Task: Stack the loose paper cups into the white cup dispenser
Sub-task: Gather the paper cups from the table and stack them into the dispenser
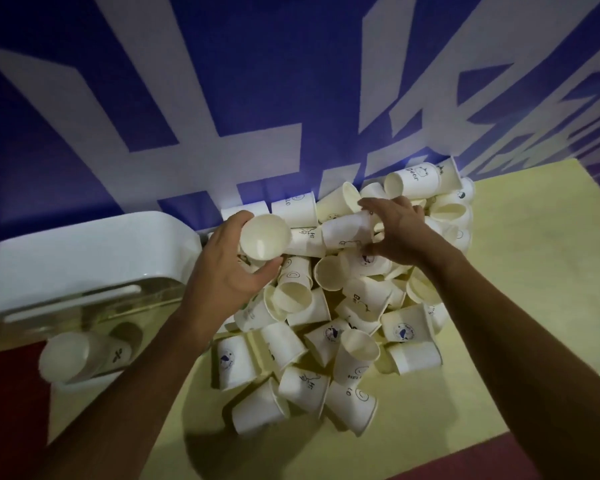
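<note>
A white paper cup (pixel 264 237), mouth toward the camera, is clasped between thumb and curled fingers of the left hand (pixel 227 271). A second printed paper cup (pixel 347 230), lying on its side, is pinched at its rim by the right hand (pixel 397 230). Both are held over the heap of loose white cups (pixel 326 323) on the pale yellow table (pixel 520 306). The white plastic cup dispenser (pixel 84 258) lies at nine o'clock, just beside the heap; bare tabletop is left at three o'clock.

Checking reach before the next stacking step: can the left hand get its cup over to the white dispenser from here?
Probably yes. The left hand holds a cup right beside the dispenser, and nothing lies between them.
</note>
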Motion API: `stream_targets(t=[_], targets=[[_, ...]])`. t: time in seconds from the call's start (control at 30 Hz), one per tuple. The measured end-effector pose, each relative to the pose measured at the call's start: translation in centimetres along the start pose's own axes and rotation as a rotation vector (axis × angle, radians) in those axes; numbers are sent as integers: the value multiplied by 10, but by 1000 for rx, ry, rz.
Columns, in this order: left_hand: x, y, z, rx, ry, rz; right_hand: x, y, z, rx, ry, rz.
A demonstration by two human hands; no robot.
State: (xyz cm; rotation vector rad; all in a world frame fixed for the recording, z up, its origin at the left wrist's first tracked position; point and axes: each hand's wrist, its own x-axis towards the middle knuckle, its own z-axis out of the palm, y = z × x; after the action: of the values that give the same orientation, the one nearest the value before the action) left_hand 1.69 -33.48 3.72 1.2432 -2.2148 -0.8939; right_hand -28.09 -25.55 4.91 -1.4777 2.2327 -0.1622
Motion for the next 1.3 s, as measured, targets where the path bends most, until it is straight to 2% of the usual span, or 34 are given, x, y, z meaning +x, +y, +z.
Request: stream_targets(t=[0.13,0.3,0.53,0.73,0.83,1.0,1.3], targets=[[-17,-8,-13,-77,3,28,-18,-7,2,199,109,39],[-49,-27,-35,-95,-13,51,-58,-35,18,249,200,-2],[-116,-65,-98,-102,-19,34,-122,-136,56,345,253,-15],[-188,-128,-162,-198,23,-3,-162,-229,107,365,285,-144],[-218,-164,-188,-203,57,-2,-170,-272,138,416,306,-211],[-239,-197,-215,-188,118,-53,-174,-321,175,514,292,-217],[-254,-228,-230,-184,246,-210,-149,-376,201,500,326,-378]])
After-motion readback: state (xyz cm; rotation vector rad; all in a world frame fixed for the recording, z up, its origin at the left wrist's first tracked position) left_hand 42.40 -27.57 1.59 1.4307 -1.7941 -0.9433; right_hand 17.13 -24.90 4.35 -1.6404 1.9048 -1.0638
